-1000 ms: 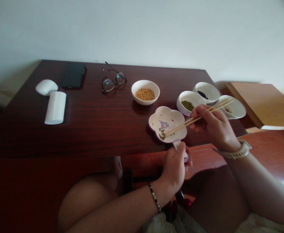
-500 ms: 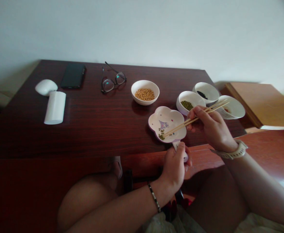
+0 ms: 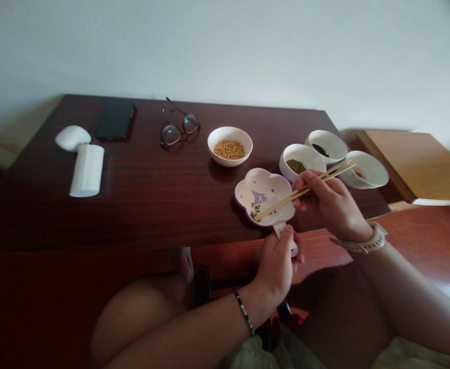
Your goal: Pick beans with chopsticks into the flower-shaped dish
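Chopsticks [image 3: 276, 207] over flower-shaped dish [image 3: 265, 180]

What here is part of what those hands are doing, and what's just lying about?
In use: right hand, holding chopsticks; left hand, gripping flower-shaped plate by its handle; yellow-bean bowl; green-bean bowl; dark-seed bowl; tilted fourth bowl.
Lying about: glasses, phone, white rounded object, white cylinder.

A few mung beans [image 3: 254, 211] lie on the flower-shaped dish [image 3: 266, 182] (near its rim).
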The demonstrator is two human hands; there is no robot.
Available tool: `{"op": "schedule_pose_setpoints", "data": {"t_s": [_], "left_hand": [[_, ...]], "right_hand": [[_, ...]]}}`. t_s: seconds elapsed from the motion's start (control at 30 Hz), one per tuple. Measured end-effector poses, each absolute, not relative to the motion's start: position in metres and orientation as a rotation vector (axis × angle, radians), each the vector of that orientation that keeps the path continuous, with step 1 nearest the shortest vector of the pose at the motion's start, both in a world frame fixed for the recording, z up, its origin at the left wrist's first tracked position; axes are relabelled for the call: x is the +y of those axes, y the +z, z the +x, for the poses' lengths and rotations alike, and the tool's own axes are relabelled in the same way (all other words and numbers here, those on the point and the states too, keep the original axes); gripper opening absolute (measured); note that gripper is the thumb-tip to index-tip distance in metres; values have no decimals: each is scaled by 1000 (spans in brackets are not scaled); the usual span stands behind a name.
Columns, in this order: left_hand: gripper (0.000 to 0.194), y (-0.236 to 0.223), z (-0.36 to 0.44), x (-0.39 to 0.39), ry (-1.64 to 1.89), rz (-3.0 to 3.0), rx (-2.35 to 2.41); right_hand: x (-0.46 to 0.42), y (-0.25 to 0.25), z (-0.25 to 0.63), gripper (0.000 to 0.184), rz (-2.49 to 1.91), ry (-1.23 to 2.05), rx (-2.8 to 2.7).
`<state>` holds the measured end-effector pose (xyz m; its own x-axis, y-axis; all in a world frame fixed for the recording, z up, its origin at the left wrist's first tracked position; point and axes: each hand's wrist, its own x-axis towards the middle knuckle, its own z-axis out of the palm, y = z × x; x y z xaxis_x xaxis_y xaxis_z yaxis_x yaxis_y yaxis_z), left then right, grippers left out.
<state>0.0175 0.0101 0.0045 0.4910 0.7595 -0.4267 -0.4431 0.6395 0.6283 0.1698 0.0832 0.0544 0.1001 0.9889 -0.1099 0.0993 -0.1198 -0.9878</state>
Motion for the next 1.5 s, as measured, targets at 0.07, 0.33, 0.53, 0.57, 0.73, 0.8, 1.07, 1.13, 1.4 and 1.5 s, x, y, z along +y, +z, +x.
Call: {"op": "schedule_pose_setpoints", "data": {"t_s": [0.07,0.33,0.53,0.57,0.73,0.8,1.07,1.13,1.4,1.5], "left_hand": [[45,4,18,11,759,474,749],[44,3,19,10,742,464,757],[44,3,19,9,740,496,760],[44,3,19,9,744,497,760],[45,4,18,9,741,489,746],[44,4,18,8,733,476,749],[42,1,21,7,697,461,757],[43,1,21,7,695,459,757],[45,0,22,7,696,433,723],[43,1,22,6,704,416,711]], "right_hand": [[83,54,169,40,-1415,1178,-1139],[84,51,167,41,-1419,1189,-1090],[85,52,167,42,-1406,1215,-1079],[85,52,166,41,-1405,1215,-1078],[84,52,166,40,-1403,1220,-1073],[84,52,166,40,-1402,1221,-1073],[84,51,166,41,-1400,1214,-1084],[85,50,166,42,-1396,1216,-1079],[85,47,165,40,-1384,1234,-1067],[85,46,165,40,-1391,1240,-1055]]}}
